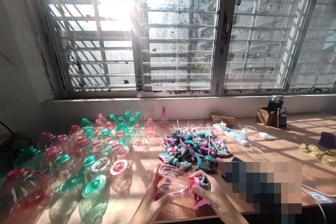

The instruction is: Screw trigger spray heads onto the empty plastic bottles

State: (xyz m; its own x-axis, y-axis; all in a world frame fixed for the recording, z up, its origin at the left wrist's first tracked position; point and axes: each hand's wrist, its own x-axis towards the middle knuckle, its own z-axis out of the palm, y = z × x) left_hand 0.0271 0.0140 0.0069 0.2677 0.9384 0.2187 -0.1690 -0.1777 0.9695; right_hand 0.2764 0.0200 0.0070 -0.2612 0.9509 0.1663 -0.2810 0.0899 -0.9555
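My left hand (pixel 154 196) is wrapped round the body of a clear pink plastic bottle (pixel 172 181) lying on its side over the table's near edge. My right hand (pixel 210 196) grips the grey and pink spray-trigger head (pixel 203 185) at the bottle's neck. Whether the head is fully seated on the neck I cannot tell. Just beyond the hands lies a heap of several loose trigger heads (pixel 193 147) in teal, pink and grey, with white dip tubes sticking up.
Several empty pink and green bottles (pixel 86 154) crowd the left of the wooden table (pixel 278 147). A white power strip (pixel 232 134) with plugs, a small box (pixel 267 115), gold metal pieces (pixel 316 152) and a blurred patch sit right. Barred windows (pixel 178 31) are behind.
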